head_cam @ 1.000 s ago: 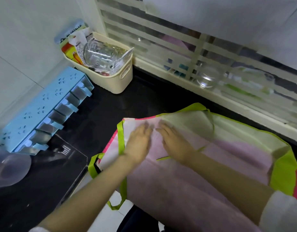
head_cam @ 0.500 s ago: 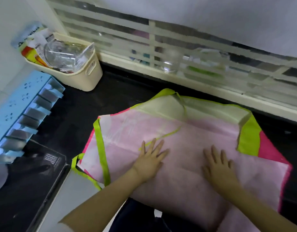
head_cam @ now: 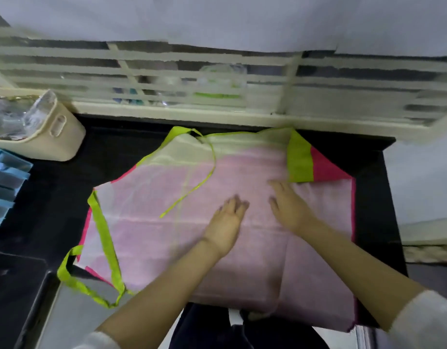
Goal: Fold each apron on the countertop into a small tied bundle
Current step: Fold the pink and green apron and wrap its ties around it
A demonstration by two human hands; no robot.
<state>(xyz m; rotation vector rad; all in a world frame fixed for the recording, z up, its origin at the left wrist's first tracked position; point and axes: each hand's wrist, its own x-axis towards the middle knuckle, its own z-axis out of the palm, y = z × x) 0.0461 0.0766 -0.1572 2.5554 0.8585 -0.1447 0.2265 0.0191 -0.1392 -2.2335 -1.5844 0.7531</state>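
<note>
Black countertop (head_cam: 131,147): pink apron (head_cam: 147,238) spread flat; left hand (head_cam: 225,225) and right hand (head_cam: 290,207) press on its middle, fingers straight, gripping nothing.

One head-worn camera looks forward and steeply down from close above the black countertop (head_cam: 131,152). The slatted window (head_cam: 217,56) runs along the far edge of its view.
</note>
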